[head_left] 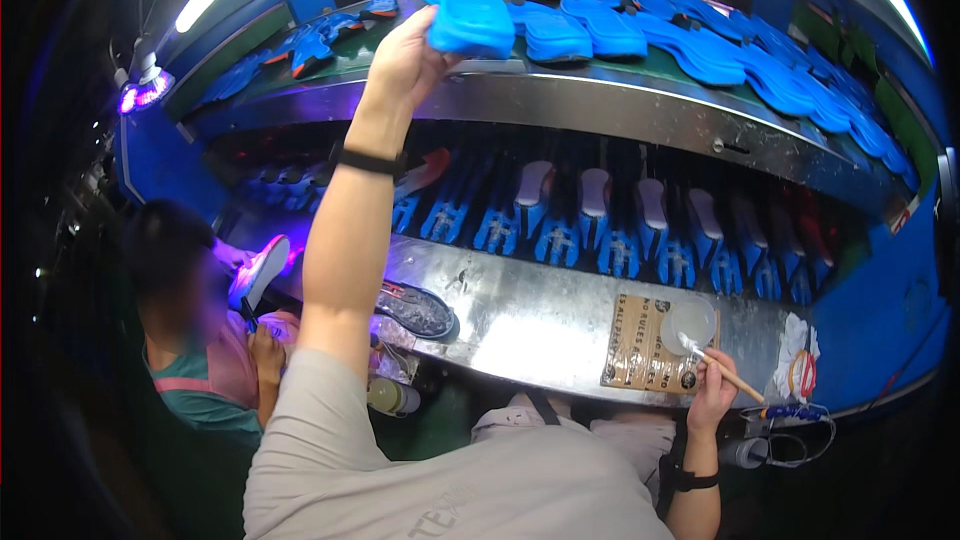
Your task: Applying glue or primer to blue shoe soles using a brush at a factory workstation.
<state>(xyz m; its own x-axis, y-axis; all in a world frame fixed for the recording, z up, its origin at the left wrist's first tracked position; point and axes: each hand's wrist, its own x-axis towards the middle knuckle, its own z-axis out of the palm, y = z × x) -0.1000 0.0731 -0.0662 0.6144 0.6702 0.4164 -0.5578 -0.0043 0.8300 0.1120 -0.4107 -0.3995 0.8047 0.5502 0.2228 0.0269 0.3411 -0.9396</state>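
The left hand point(405, 55) is gripping 1 blue sole point(465, 15) above the shelf point(620, 105); the right hand point(712, 395) is clasping a brush point(732, 377) at the tub point(689, 323). Brushing is seemingly pending (I'm not making out any coating); more soles point(612, 30) are lying alongside.

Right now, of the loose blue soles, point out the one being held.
The blue sole in the left hand, raised at the top of the picture; the other blue soles lie on the upper shelf, no hand on them.
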